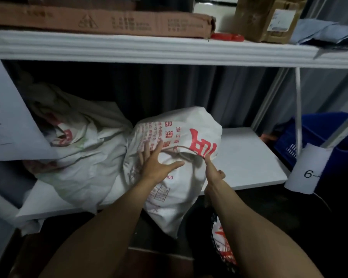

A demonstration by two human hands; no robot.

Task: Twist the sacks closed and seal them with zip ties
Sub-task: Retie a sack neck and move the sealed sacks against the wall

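A full white woven sack with red printing lies on the lower white shelf, and its lower end hangs over the shelf's front edge. My left hand lies spread on the sack's front, fingers straight and pressing the fabric. My right hand reaches up at the sack's right side, and its fingertips touch a fold near the big red character. Whether they pinch the fold cannot be told. A second, crumpled white sack lies to the left on the same shelf. No zip tie shows.
An upper white shelf carries a flat cardboard box, a taped carton and red items. A blue crate and a paper label reading "6-" stand at the right. Another red-printed sack lies below.
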